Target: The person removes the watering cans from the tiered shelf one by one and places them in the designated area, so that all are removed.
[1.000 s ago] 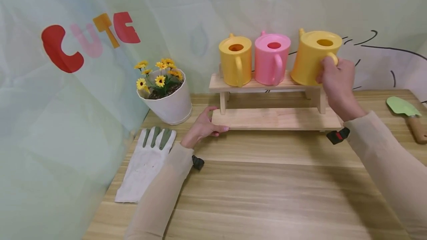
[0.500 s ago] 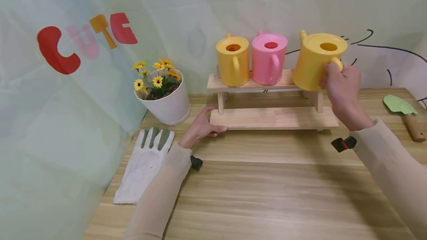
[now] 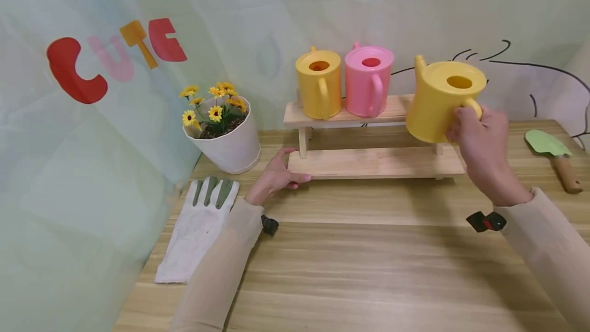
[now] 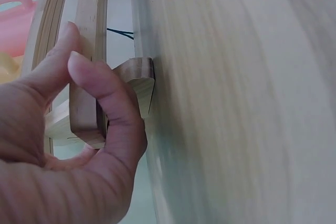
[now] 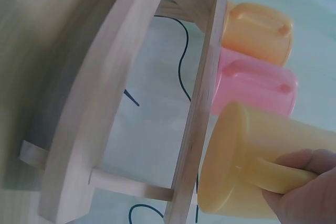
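A yellow watering can (image 3: 433,104) tilts in front of the right end of the wooden stand's (image 3: 369,164) upper shelf. The right hand (image 3: 484,152) has its fingers curled around the can's handle. The right wrist view shows the can's flat underside, hidden from the head view, while the head view shows the round hole in its top. Whether the base touches the shelf I cannot tell.

At the stand's left end, the left hand (image 3: 276,173) grips the lower shelf between thumb and fingers. The left wrist view shows a bent digit close against the board's end and a supporting foot (image 4: 140,80) beneath, which the head view hides.

On the stand's upper shelf, an orange-yellow watering can (image 3: 308,94) stands upright at the left, with a pink watering can (image 3: 357,91) just beside it, nearer the middle; both handles face the person.

Left of the stand is a white pot (image 3: 232,147) of yellow flowers (image 3: 215,112); nearer the person lies a white glove (image 3: 195,237) with green-grey fingers. Well to the stand's right lies a green trowel (image 3: 555,153) with a brown handle. The backdrop (image 3: 369,9) rises behind the stand.
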The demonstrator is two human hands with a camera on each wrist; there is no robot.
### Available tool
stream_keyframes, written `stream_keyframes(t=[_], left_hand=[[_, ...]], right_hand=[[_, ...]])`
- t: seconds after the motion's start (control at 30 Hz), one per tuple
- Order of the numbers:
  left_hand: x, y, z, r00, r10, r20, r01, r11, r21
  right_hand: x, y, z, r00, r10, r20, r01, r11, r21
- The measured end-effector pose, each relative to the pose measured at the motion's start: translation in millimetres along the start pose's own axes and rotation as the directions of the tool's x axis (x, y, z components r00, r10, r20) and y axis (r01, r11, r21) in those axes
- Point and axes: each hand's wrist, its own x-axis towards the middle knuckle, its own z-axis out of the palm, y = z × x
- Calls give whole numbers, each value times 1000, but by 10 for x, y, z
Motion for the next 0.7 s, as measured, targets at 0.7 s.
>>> stream_keyframes(t=[0.7], left_hand=[[7, -7, 2, 1000, 2, 9, -2, 1000, -12]], right_hand=[[-573, 241, -313, 999, 36, 23, -35, 997, -69]])
